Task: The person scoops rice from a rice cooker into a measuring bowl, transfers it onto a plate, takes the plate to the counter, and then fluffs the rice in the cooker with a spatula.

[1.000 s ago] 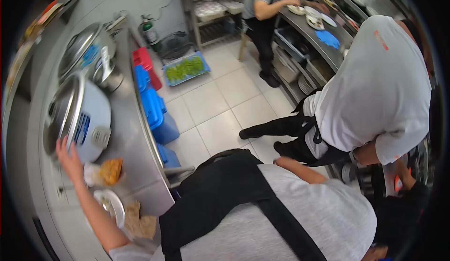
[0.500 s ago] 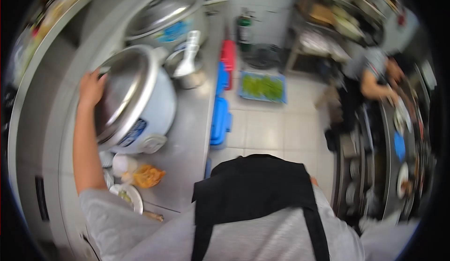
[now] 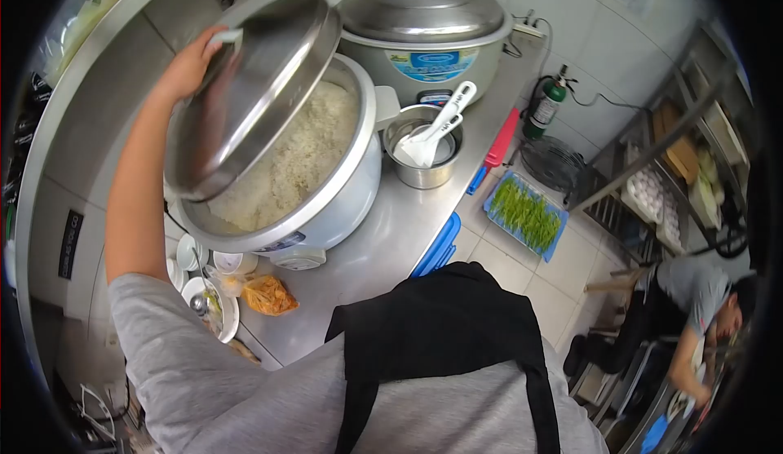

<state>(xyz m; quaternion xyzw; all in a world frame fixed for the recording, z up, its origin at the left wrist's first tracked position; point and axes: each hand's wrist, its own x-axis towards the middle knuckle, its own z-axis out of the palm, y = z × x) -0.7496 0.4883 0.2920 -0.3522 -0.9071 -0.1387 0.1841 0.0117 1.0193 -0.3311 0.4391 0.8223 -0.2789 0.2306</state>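
Note:
My left hand [image 3: 189, 66] grips the handle of a large metal lid [image 3: 265, 87], which is raised and tilted over the left side of a big rice cooker [image 3: 351, 185]. White rice [image 3: 306, 148] shows inside the open cooker. Just right of it, a metal pot [image 3: 424, 175] holds white plastic paddles [image 3: 440, 124]. Behind stands a second large cooker [image 3: 424, 13] with its lid on. My right hand is out of view.
Near the cooker's front lie a bag of orange food [image 3: 269, 295] and a white bowl [image 3: 228, 315] with a spoon. A tray of greens [image 3: 526, 216] sits on the floor by a fire extinguisher [image 3: 546, 105]. A person [image 3: 689, 299] sits at the far right.
The lid has come up off the rice cooker in my left hand, uncovering the rice. My view has shifted toward the counter, and the standing co-worker is no longer seen.

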